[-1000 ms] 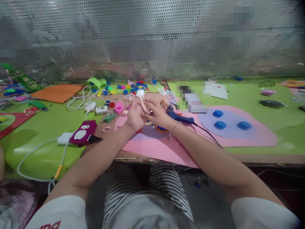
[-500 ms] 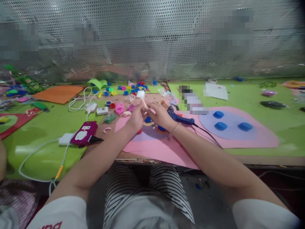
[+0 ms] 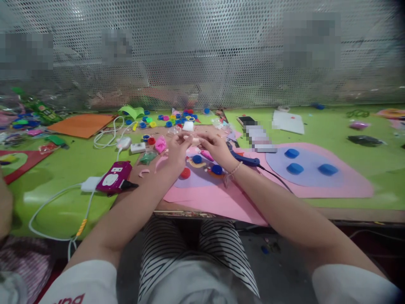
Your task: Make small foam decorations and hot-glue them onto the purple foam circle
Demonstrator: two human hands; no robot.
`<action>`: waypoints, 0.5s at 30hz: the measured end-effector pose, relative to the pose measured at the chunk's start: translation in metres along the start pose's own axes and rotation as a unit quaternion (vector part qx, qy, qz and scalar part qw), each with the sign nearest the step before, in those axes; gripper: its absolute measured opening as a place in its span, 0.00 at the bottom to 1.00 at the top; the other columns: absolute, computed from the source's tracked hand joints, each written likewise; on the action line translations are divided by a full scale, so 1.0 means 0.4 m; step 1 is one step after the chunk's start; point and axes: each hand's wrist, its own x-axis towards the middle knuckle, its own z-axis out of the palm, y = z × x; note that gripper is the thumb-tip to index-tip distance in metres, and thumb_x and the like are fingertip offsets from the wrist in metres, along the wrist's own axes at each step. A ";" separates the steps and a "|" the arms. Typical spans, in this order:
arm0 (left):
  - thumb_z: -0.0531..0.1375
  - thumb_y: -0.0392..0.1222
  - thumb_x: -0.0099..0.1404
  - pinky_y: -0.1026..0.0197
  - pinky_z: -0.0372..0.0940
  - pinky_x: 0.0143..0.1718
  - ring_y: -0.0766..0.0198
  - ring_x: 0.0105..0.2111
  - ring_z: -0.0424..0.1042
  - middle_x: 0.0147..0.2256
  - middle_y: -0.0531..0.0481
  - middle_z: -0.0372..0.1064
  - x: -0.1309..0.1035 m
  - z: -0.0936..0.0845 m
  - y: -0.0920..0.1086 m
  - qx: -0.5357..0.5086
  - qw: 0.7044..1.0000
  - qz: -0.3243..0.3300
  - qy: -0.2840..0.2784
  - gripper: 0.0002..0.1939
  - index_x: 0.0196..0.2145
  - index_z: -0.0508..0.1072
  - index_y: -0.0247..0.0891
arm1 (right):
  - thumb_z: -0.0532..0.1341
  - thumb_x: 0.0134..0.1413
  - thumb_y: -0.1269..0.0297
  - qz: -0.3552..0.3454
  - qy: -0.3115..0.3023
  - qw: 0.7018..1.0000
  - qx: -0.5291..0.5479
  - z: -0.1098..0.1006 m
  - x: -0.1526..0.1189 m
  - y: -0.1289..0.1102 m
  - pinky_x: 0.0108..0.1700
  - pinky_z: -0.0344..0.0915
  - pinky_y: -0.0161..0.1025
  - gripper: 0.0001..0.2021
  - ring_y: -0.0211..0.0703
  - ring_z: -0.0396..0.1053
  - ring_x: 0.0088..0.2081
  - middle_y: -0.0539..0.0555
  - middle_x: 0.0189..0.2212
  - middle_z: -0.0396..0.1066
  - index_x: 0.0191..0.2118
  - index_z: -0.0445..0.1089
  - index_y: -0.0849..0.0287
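A small pale peach roll of modelling clay [image 3: 195, 141] is pinched at both ends, held level above the table. On its left end my left hand [image 3: 179, 148] is closed with the fingertips. My right hand [image 3: 218, 150] grips the other end, a beaded bracelet at its wrist. Beneath them lies a pink sheet [image 3: 209, 200] bearing a lilac shape, with a red bottle cap [image 3: 185, 172] and blue caps [image 3: 217, 169] on it. Pale and orange clay shapes sit around the blue caps, and a bright pink piece [image 3: 207, 155] lies near my right fingers.
A blue glue gun [image 3: 245, 159] with a black cord lies right of my hand. Farther right is another pink sheet [image 3: 354, 181] with blue caps. On the left are a purple power socket [image 3: 114, 177] and white cables. Loose caps [image 3: 153, 124] and a phone [image 3: 248, 121] lie behind.
My hands have moved apart and the clay, upright between my fingertips before, now lies level between them. More of the caps beneath shows.
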 end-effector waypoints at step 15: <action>0.69 0.40 0.46 0.61 0.69 0.32 0.69 0.24 0.71 0.24 0.53 0.71 -0.024 0.012 0.008 0.074 0.994 -0.067 -0.043 0.11 0.27 0.74 0.35 | 0.65 0.44 0.55 0.003 0.017 0.999 0.037 -0.001 -0.008 -0.020 0.31 0.66 0.34 0.12 0.34 0.66 0.27 0.48 0.26 0.71 0.32 0.72 0.59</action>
